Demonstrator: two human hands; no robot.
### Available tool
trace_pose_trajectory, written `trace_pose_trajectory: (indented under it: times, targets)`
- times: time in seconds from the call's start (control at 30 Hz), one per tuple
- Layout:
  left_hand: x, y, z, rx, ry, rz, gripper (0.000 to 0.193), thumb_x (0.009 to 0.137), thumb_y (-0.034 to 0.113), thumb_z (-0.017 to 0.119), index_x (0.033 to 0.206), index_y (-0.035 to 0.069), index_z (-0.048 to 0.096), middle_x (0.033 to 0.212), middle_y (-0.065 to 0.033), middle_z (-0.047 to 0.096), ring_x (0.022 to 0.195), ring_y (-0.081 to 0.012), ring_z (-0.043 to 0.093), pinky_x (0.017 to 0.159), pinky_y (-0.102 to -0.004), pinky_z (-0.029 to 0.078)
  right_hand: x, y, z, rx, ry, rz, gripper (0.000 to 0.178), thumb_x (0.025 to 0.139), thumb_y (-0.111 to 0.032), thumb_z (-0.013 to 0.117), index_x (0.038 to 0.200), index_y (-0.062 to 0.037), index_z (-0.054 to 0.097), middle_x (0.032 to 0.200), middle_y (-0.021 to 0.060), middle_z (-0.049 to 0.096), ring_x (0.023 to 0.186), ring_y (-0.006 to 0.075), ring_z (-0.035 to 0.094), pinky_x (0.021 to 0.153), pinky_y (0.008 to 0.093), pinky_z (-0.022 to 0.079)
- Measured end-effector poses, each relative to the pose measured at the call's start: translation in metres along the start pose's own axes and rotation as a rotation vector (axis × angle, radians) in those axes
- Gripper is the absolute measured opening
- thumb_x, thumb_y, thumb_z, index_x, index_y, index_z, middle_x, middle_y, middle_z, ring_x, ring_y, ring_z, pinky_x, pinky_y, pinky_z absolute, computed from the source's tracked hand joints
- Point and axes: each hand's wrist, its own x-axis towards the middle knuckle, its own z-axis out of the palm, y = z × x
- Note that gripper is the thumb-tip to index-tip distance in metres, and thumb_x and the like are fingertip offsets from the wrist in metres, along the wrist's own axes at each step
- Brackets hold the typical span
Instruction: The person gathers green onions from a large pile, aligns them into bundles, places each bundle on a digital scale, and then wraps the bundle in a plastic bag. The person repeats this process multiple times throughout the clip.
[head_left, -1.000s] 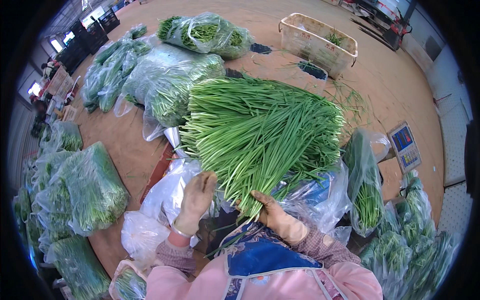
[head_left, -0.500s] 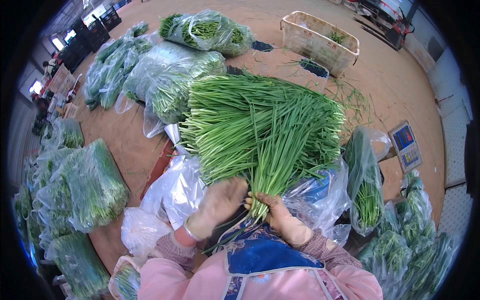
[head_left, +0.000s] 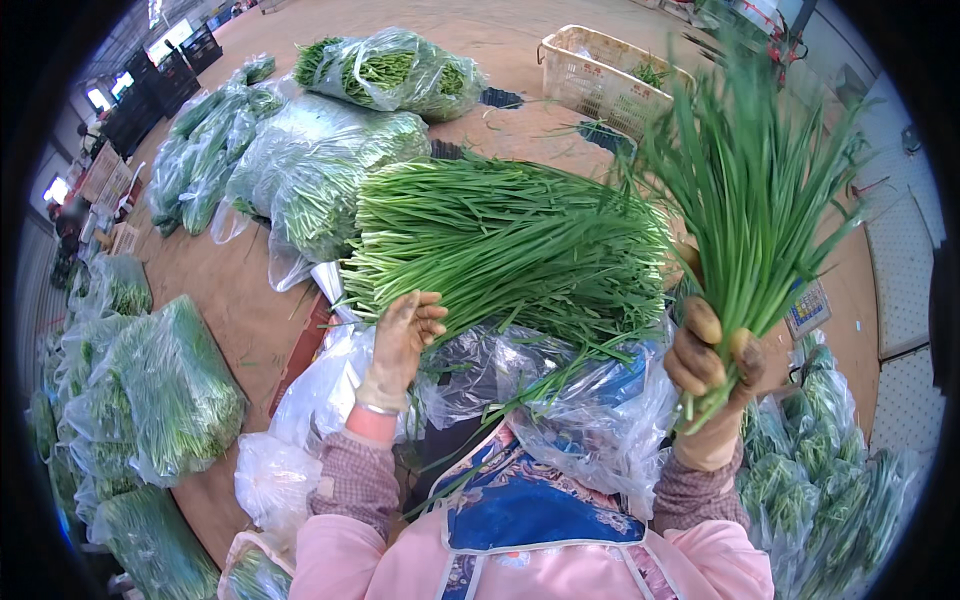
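Raised on the right, my gloved right hand grips a bunch of garlic chives near its pale cut ends. The leaves fan upward and their tips are blurred. My left hand, also gloved, is at the near left edge of a big pile of garlic chives. Its fingers are loosely bent and apart, with nothing in them. The pile's pale stem ends point left and its leaf tips right. Loose clear plastic sheeting lies in front of the pile, with a few stray leaves on it.
Bagged greens lie at the far left, near left and near right. A dirty white plastic crate stands at the back. A scale display is partly hidden behind the right-hand bunch. White plastic bags sit beside my left forearm.
My right hand has lifted the bunch off the near edge of the pile, up and to the right. My left hand has moved up and left, to the pile's edge.
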Motion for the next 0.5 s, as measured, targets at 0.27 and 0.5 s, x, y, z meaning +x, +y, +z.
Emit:
trace_pose_trajectory:
  times: [0.27, 0.5]
  targets:
    - [-0.037, -0.042, 0.091, -0.402, -0.349, -0.147, 0.059, 0.083, 0.040, 0.063, 0.125, 0.004, 0.043, 0.114, -0.0091, 0.057, 0.100, -0.0199, 0.058, 0.077, -0.0338, 0.052, 0.014, 0.111, -0.071, -0.160, 0.090, 0.690, 0.038, 0.084, -0.018, 0.059, 0.112, 0.0061, 0.051, 0.091, 0.0168, 0.065, 0.074, 0.0221, 0.066, 0.066, 0.0313, 0.057]
    - [-0.050, -0.082, 0.079, -0.371, 0.040, -0.140, 0.047, 0.088, 0.029, 0.056, 0.125, 0.003, 0.043, 0.122, -0.0099, 0.052, 0.111, -0.0265, 0.051, 0.095, -0.0466, 0.041, -0.007, 0.139, -0.125, -0.255, 0.422, 0.852, 0.037, 0.083, -0.019, 0.065, 0.110, 0.0014, 0.050, 0.095, 0.0147, 0.062, 0.075, 0.0222, 0.064, 0.057, 0.0315, 0.055]
